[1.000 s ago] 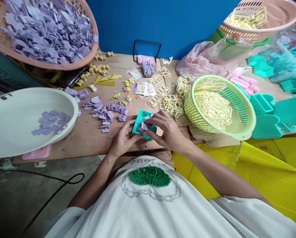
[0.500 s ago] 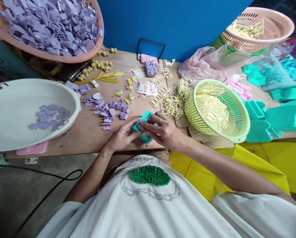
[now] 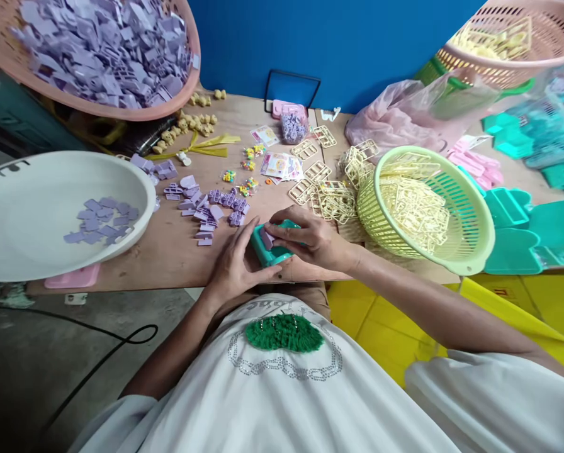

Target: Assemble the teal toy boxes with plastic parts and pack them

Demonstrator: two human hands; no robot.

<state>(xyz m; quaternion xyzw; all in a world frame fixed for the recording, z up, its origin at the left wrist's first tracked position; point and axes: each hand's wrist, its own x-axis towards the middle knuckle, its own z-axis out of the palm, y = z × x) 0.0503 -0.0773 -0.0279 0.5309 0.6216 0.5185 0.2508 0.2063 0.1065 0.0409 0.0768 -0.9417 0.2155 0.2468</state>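
Observation:
A small teal plastic box [image 3: 269, 257] rests on the table's front part, right before me. My right hand [image 3: 313, 239] pinches a small purple plastic piece [image 3: 265, 238] between thumb and fingers, over the left inner side of the box. My left hand [image 3: 237, 261] lies at the box's left corner, fingers stretched along its side and thumb spread out by its front edge. The right fingers hide much of the box's inside. Just left of the hands, several purple plastic parts [image 3: 205, 214] lie loose on the wood.
A white basin [image 3: 22, 251] with flat purple pieces stands left, below a pink basket [image 3: 97, 112] of purple parts. To the right are a light green basket [image 3: 371, 220] of cream frames, loose cream frames [image 3: 333, 201] and teal boxes [image 3: 513, 248]. Small cards [image 3: 277, 165] lie behind.
My left thumb has come off the purple piece and spread toward the box's front edge. My right hand still pinches the piece, now tilted more upright. The view has shifted slightly.

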